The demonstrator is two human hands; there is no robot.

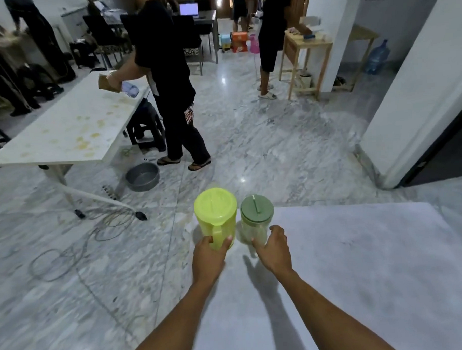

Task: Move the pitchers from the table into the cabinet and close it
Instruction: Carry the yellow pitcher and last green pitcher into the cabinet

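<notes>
Head view, looking down along two bare forearms that reach forward over the near corner of a pale table [347, 262]. Left hand [209, 255] is wrapped around the handle of a yellow-green pitcher [215, 215], thumb on one side and fingers on the other, so it has a firm hold. Right hand [274, 248] is curled against the near side of a clear pitcher with a green lid [257, 218]; fingers touch its wall, though whether they fully grasp it is hard to tell. Both pitchers stand upright, side by side and almost touching, at the table's far left corner, directly ahead of the hands.

Beyond the table lies a shiny marble floor [276, 135]. To the left, loose cables [100, 233] trail across it beneath a long white stained table [71, 129], with a grey basin [142, 176] on the floor beside that table's leg. A person in dark clothes [170, 92] stands next to the long table, holding something in their hands. Farther back, another person [271, 40] stands by a small wooden table [306, 55], and a blue water bottle [377, 57] sits near the right wall.
</notes>
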